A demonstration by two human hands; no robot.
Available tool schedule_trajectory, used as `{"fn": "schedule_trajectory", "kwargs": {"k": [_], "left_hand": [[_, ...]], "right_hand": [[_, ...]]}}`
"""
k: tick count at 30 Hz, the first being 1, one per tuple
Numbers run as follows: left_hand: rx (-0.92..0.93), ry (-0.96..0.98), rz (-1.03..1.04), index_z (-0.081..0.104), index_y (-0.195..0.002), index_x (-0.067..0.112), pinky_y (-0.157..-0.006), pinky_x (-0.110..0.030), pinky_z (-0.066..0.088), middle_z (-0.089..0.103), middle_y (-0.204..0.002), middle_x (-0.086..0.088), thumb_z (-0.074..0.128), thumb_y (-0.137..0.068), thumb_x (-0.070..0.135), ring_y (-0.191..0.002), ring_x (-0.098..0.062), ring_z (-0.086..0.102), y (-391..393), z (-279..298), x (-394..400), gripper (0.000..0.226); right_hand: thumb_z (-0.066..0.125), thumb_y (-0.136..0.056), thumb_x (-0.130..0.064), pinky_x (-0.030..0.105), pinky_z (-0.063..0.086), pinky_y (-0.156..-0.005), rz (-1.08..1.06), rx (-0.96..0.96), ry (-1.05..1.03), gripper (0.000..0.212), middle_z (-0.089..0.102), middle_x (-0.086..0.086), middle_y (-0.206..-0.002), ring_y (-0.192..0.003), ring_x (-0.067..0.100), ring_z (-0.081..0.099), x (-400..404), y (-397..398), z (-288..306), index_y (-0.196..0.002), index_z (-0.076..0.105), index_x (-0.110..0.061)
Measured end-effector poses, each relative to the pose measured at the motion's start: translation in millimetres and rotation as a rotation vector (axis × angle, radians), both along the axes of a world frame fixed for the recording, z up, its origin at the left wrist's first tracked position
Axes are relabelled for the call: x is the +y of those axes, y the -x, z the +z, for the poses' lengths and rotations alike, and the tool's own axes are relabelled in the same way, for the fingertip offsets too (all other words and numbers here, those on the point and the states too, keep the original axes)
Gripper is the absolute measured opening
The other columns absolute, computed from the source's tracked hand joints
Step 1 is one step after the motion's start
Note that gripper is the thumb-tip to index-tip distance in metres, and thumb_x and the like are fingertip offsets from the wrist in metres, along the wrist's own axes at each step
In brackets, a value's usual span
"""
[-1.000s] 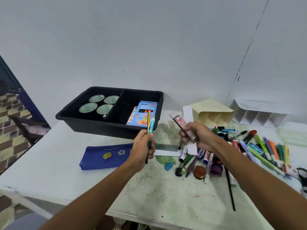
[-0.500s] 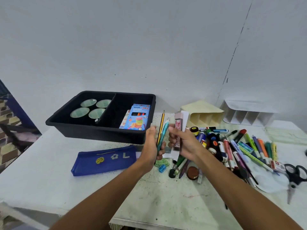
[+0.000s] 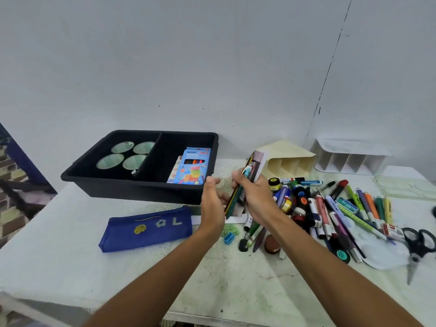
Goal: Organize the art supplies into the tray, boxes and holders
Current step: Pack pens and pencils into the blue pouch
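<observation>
head view, looking down on a white table (image 3: 70, 260) against a pale wall. right hand (image 3: 256, 199) has its fingers curled tight around a bundle of pencils and pens (image 3: 238, 197), held slanted, with the upper ends toward the wall and the lower tips near the tabletop. left hand (image 3: 212, 204) is just beside it with fingers straight and relaxed, palm turned toward the bundle, holding nothing. black tray (image 3: 94, 182) sits at the back left with two compartments: four round green lids (image 3: 125, 154) in the left one, a blue neon pencil box (image 3: 192, 166) leaning in the right one. blue pencil pouch (image 3: 146, 228) lies flat in front of the tray. cream holder (image 3: 289, 159) and white divided holder (image 3: 349, 156) stand near the wall on the right. loose pile of markers, pens and small paint jars (image 3: 330, 213) is spread across the right of the table, with black scissors (image 3: 418, 246) at the far right edge and a small blue sharpener (image 3: 228, 238) near the hands.
</observation>
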State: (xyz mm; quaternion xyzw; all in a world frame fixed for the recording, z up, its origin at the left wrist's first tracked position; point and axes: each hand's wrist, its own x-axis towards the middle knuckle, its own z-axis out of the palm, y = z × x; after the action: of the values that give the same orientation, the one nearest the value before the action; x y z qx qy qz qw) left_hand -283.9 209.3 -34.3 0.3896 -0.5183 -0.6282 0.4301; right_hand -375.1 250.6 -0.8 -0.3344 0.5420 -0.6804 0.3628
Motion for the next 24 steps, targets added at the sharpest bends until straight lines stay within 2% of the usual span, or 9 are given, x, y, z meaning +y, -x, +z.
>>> {"fn": "schedule_trajectory", "kwargs": {"k": [2, 4, 6, 9, 13, 16, 18, 21, 24], "left_hand": [[0.046, -0.107, 0.083, 0.060, -0.109, 0.015, -0.075, -0.040, 0.048, 0.061, -0.085, -0.011, 0.020, -0.102, 0.055, -0.082, -0.024, 0.058, -3.1, -0.3, -4.2, 0.058], [0.110, -0.214, 0.096, 0.063, -0.105, 0.013, -0.078, -0.038, 0.049, 0.065, -0.093, -0.011, 0.019, -0.102, 0.055, -0.088, -0.023, 0.060, -7.0, -1.3, -4.2, 0.061], [0.218, -0.373, 0.075, 0.062, -0.110, 0.011, -0.084, -0.045, 0.052, 0.067, -0.104, -0.013, 0.021, -0.101, 0.057, -0.096, -0.027, 0.063, -10.0, -0.9, -1.2, 0.063], [0.391, -0.541, 0.022, 0.059, -0.121, 0.010, -0.094, -0.051, 0.049, 0.065, -0.116, -0.016, 0.026, -0.097, 0.064, -0.109, -0.034, 0.061, -9.4, 1.9, 4.1, 0.067], [0.448, -0.525, 0.016, 0.063, -0.121, 0.011, -0.102, -0.045, 0.045, 0.068, -0.117, -0.016, 0.029, -0.095, 0.065, -0.112, -0.032, 0.063, -1.4, 8.0, 5.3, 0.069], [0.317, -0.432, 0.018, 0.063, -0.116, 0.012, -0.089, -0.042, 0.052, 0.070, -0.111, -0.014, 0.029, -0.100, 0.057, -0.104, -0.027, 0.066, -11.0, 8.8, 0.7, 0.059], [0.187, -0.293, 0.036, 0.062, -0.108, 0.012, -0.076, -0.040, 0.055, 0.070, -0.102, -0.015, 0.040, -0.102, 0.041, -0.091, -0.025, 0.068, -34.2, 5.1, -9.4, 0.037], [-0.136, 0.173, -0.009, 0.062, -0.097, 0.013, -0.068, -0.030, 0.056, 0.069, -0.089, -0.013, 0.057, -0.096, 0.015, -0.078, -0.023, 0.065, -91.7, -9.5, -32.0, 0.005], [-0.492, 0.572, -0.058, 0.065, -0.094, 0.023, -0.071, -0.028, 0.055, 0.069, -0.083, 0.006, 0.073, -0.085, 0.022, -0.079, -0.011, 0.064, -163.6, -29.4, -58.5, 0.012]], "right_hand": [[0.060, -0.094, -0.016, 0.031, 0.051, -0.065, 0.001, -0.074, 0.034, 0.018, 0.061, 0.002, -0.065, -0.063, 0.016, 0.060, -1.5, 3.0, 0.7, -0.077, 0.058, -0.009], [0.060, -0.094, -0.013, 0.046, 0.051, -0.080, 0.009, -0.160, 0.085, 0.012, 0.062, 0.003, -0.066, -0.067, 0.021, 0.064, -1.4, 6.9, 2.1, -0.083, 0.058, -0.008], [0.060, -0.093, -0.010, 0.052, 0.050, -0.082, 0.023, -0.277, 0.172, 0.006, 0.060, 0.004, -0.066, -0.066, 0.024, 0.062, -1.9, 10.4, 3.7, -0.087, 0.059, -0.010], [0.059, -0.092, -0.005, 0.040, 0.053, -0.073, 0.040, -0.433, 0.239, 0.005, 0.058, 0.005, -0.068, -0.064, 0.021, 0.060, -1.4, 4.7, 3.8, -0.092, 0.058, -0.010], [0.059, -0.092, -0.003, 0.032, 0.055, -0.072, 0.035, -0.435, 0.172, 0.007, 0.063, 0.004, -0.067, -0.066, 0.016, 0.063, -0.3, -16.9, -8.5, -0.094, 0.061, -0.009], [0.054, -0.094, -0.002, 0.035, 0.053, -0.070, 0.111, -0.487, 0.193, 0.005, 0.057, 0.007, -0.066, -0.061, 0.019, 0.058, -3.5, -18.3, -6.9, -0.093, 0.056, -0.007], [0.052, -0.095, -0.001, 0.035, 0.050, -0.063, 0.193, -0.440, 0.171, 0.009, 0.052, 0.007, -0.064, -0.056, 0.019, 0.052, -6.7, -15.3, -4.0, -0.089, 0.053, -0.008], [0.052, -0.094, -0.001, 0.032, 0.049, -0.055, 0.381, -0.328, 0.016, 0.010, 0.047, 0.005, -0.061, -0.051, 0.016, 0.047, -10.3, -14.9, -4.8, -0.089, 0.052, -0.009], [0.057, -0.091, 0.000, 0.033, 0.048, -0.054, 0.562, -0.168, -0.137, 0.009, 0.046, 0.005, -0.060, -0.049, 0.017, 0.044, -19.7, -26.6, -10.9, -0.088, 0.056, -0.008]]}}
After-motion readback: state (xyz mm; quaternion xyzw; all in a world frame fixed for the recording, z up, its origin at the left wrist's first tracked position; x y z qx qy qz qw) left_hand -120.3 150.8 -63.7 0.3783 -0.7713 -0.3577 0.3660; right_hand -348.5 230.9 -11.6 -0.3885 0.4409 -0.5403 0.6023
